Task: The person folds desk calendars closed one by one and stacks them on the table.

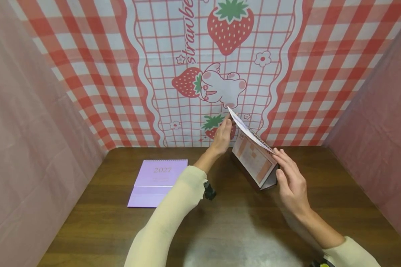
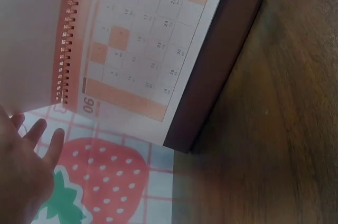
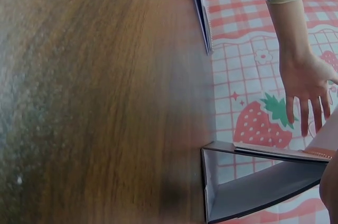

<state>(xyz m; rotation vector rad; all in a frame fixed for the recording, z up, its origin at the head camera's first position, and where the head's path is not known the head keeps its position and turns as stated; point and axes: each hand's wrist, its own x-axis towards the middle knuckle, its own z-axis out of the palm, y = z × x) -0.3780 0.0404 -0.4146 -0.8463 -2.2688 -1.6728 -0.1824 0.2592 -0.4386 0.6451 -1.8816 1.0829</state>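
A spiral-bound desk calendar point(image 1: 254, 159) stands on its dark base, turned at an angle, with one page point(image 1: 247, 128) lifted away from its front. My left hand point(image 1: 221, 137) is at the raised page's far end, its fingers extended; in the left wrist view the fingers point(image 2: 45, 142) are spread beside that page. At the calendar's near end, my right hand point(image 1: 293, 183) has its fingertips at the top edge by the binding, fingers fairly straight. The right wrist view shows the calendar's hollow triangular side point(image 3: 264, 182), with only a sliver of my right hand.
A purple 2027 calendar point(image 1: 158, 183) lies on the wooden table point(image 1: 220, 230) to the left, partly behind my left sleeve. A checkered strawberry cloth point(image 1: 97, 74) hangs behind the table, and pink curtains point(image 1: 374, 96) flank both sides.
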